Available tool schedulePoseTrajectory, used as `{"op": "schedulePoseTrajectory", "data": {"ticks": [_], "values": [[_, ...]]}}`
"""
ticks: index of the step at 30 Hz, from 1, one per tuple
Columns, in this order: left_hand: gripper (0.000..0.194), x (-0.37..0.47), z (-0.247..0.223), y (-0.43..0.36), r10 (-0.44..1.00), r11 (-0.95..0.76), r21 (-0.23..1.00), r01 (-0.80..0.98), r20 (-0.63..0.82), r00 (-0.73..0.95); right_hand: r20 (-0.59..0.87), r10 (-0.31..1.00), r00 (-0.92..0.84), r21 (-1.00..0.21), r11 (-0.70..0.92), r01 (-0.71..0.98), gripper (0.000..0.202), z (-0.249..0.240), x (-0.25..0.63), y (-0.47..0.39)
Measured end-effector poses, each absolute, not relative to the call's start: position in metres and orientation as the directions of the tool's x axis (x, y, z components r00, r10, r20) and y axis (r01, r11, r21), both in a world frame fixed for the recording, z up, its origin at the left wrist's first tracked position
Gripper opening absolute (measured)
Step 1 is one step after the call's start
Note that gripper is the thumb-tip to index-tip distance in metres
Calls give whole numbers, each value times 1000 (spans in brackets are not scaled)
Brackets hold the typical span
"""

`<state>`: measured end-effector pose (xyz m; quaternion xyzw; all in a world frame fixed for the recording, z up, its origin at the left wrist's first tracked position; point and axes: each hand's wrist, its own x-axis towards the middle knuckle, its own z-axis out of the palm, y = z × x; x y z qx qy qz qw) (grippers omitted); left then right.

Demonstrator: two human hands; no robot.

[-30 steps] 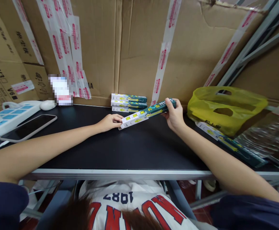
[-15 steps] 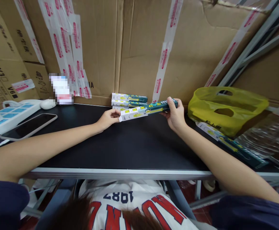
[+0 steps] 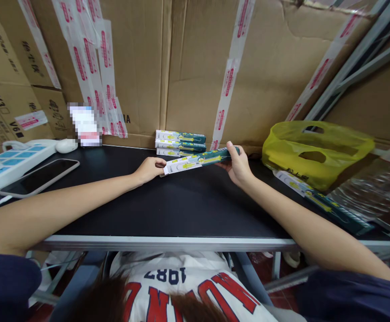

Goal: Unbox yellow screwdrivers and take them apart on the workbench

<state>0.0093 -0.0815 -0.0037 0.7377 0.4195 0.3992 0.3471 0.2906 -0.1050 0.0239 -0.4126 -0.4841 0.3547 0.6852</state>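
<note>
A long, slim cardboard box (image 3: pixel 200 159), white at its left end and dark green with yellow lettering at its right, is held above the black table, its right end tilted up. My left hand (image 3: pixel 150 171) pinches its white left end, near the end flap. Around the green right end my right hand (image 3: pixel 238 164) is closed, thumb on top and fingers behind. Just behind the held box, a stack of matching boxes (image 3: pixel 180 144) rests against the large cardboard wall.
At right sit a yellow plastic bag (image 3: pixel 315 152), another slim box (image 3: pixel 322 202) and clear plastic packaging (image 3: pixel 371 190). A phone (image 3: pixel 40 178), a white power strip (image 3: pixel 23 161) and a pixelated upright object (image 3: pixel 85 124) are at left. Cardboard (image 3: pixel 195 67) walls the back.
The held box has tipped and shifted slightly left and down with my right hand. More of the stack's front shows behind it. My left hand has moved only a little.
</note>
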Motion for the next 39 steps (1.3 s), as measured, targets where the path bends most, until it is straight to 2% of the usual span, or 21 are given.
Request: {"op": "schedulePoseTrajectory", "data": {"ticks": [5,7,12,18,25,27,30,32,33,35,39], "values": [[16,7,-2,-80,890,-450,772,449,344,300,379,897,229,-914,401,-59,55,26,293,-106],[15,6,0,-80,868,-497,703,508,392,306,393,902,181,-915,404,-27,54,29,297,-105],[15,3,2,-81,807,-590,575,567,437,396,414,902,121,-910,409,61,51,36,314,-99],[16,1,-1,-79,693,-692,246,678,487,531,336,937,100,-934,318,162,46,46,342,-88],[9,-7,6,-77,679,-654,32,756,465,568,261,946,190,-913,177,369,39,51,395,-72],[6,-9,7,-75,684,-637,-3,771,459,567,306,936,172,-829,172,532,37,48,406,-68],[10,-10,8,-76,696,-620,-18,784,448,561,340,941,7,-521,182,834,34,44,411,-67],[26,-8,8,-79,684,-638,-11,770,453,572,278,952,-130,-344,224,912,35,43,404,-70],[34,-7,9,-82,664,-659,-10,752,461,588,241,952,-188,-308,259,915,37,42,397,-73],[48,-3,8,-88,600,-722,-24,691,476,643,182,926,-332,-312,375,873,43,41,380,-81],[59,3,6,-95,505,-813,-33,581,457,732,185,818,-545,-277,576,769,49,37,339,-98]]}}
